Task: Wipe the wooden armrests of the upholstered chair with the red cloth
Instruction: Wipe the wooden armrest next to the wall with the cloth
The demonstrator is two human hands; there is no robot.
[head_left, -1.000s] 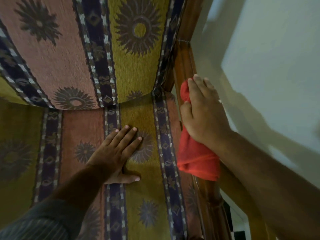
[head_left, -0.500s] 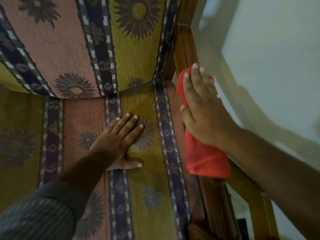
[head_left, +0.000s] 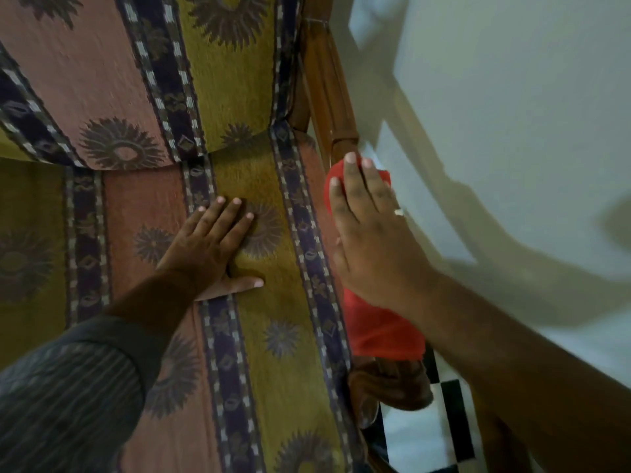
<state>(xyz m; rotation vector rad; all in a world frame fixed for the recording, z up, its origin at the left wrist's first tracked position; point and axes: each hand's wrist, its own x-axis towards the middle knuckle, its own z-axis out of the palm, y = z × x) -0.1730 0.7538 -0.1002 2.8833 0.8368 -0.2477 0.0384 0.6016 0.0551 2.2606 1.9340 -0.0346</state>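
The upholstered chair [head_left: 266, 319] fills the left of the head view, striped in pink, mustard and dark blue with sunburst patterns. Its right wooden armrest [head_left: 327, 87] runs up the middle right, glossy brown. My right hand [head_left: 372, 240] lies flat on the red cloth [head_left: 379, 329], pressing it onto the armrest; the cloth covers the rail under my palm and hangs out below the wrist. My left hand [head_left: 211, 247] rests flat on the seat cushion, fingers spread, holding nothing. The other armrest is out of view.
A pale wall [head_left: 512, 114] stands close to the right of the armrest. A black-and-white checked floor [head_left: 444, 421] shows at the lower right beside the armrest's front end [head_left: 389, 387]. The chair back [head_left: 136, 63] rises at the top left.
My right hand and the red cloth have slid along the armrest toward its front end, baring more wood near the chair back. The view has shifted. My left hand stays on the seat.
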